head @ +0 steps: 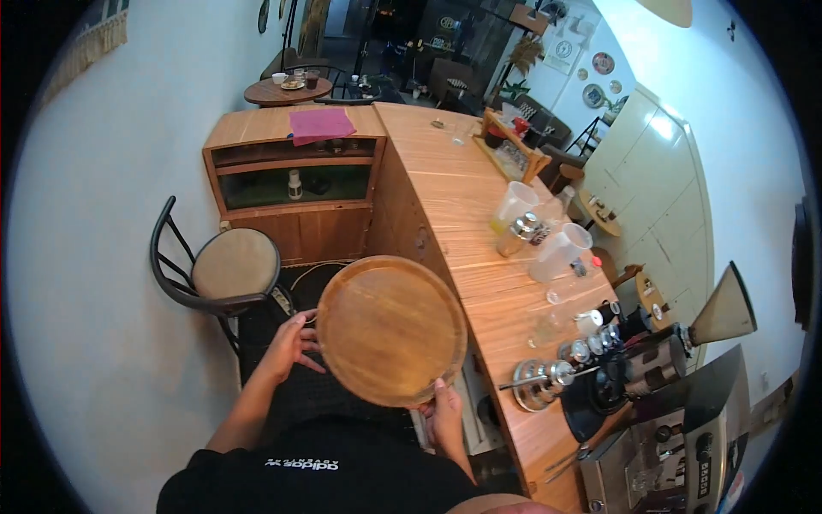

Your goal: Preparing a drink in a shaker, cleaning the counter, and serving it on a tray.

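Note:
A round wooden tray with a raised rim is held up in front of my body, its bare upper face towards me. My right hand grips the rim at the lower right, thumb on top and fingers underneath. At the tray's left edge is my left hand, fingers spread apart. Its fingertips come close to the rim; whether they touch it is hard to tell.
To the right runs a wooden counter bearing plastic pitchers, a metal-topped shaker, a coffee grinder and an espresso machine. A black-framed chair stands left. Ahead, a pink cloth lies on a cabinet.

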The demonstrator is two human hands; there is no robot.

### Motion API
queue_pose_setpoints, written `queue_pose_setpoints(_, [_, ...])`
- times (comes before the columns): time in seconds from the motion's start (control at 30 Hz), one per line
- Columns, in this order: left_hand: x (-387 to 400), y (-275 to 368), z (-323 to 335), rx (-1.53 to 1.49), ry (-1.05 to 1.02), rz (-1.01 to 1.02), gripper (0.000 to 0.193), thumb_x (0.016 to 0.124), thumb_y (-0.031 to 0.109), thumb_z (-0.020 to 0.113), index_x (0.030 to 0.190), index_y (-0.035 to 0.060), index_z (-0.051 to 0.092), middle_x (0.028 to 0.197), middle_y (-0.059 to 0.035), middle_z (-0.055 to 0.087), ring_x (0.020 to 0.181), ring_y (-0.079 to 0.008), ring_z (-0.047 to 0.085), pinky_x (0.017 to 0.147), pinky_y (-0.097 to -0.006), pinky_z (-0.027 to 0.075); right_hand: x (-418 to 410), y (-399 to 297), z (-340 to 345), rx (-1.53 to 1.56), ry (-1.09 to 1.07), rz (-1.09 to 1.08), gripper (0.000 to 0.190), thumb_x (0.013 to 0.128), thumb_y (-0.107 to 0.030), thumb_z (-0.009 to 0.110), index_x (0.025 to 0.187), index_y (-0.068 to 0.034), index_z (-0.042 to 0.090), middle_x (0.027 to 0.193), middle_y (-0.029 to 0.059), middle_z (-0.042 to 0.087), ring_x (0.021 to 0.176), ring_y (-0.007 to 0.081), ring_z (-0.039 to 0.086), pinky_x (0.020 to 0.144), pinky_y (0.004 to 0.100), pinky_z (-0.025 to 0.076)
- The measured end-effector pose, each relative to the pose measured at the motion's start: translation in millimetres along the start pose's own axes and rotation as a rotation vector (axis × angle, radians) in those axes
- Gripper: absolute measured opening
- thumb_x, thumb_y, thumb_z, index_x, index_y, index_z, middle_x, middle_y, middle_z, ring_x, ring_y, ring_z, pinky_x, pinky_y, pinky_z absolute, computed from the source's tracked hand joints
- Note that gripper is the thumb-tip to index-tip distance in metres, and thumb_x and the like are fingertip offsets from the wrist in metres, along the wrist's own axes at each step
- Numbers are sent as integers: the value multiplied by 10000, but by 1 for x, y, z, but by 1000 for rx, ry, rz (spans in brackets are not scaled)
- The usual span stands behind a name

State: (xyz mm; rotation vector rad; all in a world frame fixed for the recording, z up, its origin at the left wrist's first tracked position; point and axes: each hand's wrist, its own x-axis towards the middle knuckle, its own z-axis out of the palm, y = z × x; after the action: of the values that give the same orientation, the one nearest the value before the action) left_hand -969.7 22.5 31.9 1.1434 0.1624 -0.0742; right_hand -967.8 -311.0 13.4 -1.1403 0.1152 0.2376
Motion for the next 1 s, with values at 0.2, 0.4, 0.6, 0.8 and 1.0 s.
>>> queue_pose_setpoints(0.2, [57, 3, -28, 56, 36, -47, 574, 1092, 478, 440, 918, -27, 651, 1017, -211, 723, 857, -301, 755, 576, -423, 650, 54, -17, 47, -10, 40, -39, 416, 1142, -279, 408, 1263, 93, 551, 1112, 207, 713, 899, 271, 744, 758, 383, 649])
queue_pose_setpoints(0.4, [141, 17, -26, 181, -27, 19, 628, 1081, 378, 552, 609, -22, 656, 956, -217, 755, 794, -242, 744, 631, -348, 625, 131, -16, 55, 10, 63, -27, 425, 1143, -283, 401, 1240, 104, 547, 1101, 223, 712, 894, 272, 747, 761, 380, 659])
queue_pose_setpoints(0.6, [234, 45, -20, 281, -50, 16, 549, 1057, 290, 523, 710, -85, 723, 978, -213, 766, 763, -222, 736, 659, -312, 587, 240, -28, 54, 45, 78, -57, 429, 1142, -278, 404, 1275, 109, 531, 1135, 236, 696, 911, 297, 739, 777, 408, 660])
queue_pose_setpoints(0.8, [328, 67, -16, 370, -37, 21, 540, 1035, 271, 464, 781, -134, 715, 981, -246, 755, 829, -286, 734, 671, -390, 635, 324, -54, 53, 109, 76, -3, 428, 1146, -271, 387, 1294, 108, 520, 1164, 230, 680, 965, 296, 731, 771, 395, 664])
queue_pose_setpoints(1.0, [406, 66, -9, 261, -96, 18, 493, 1095, 379, 442, 1034, -50, 677, 913, -150, 708, 815, -262, 726, 613, -423, 651, 372, -54, 50, 147, 85, -21, 427, 1146, -312, 396, 1279, 65, 548, 1115, 199, 700, 897, 269, 733, 753, 390, 660])
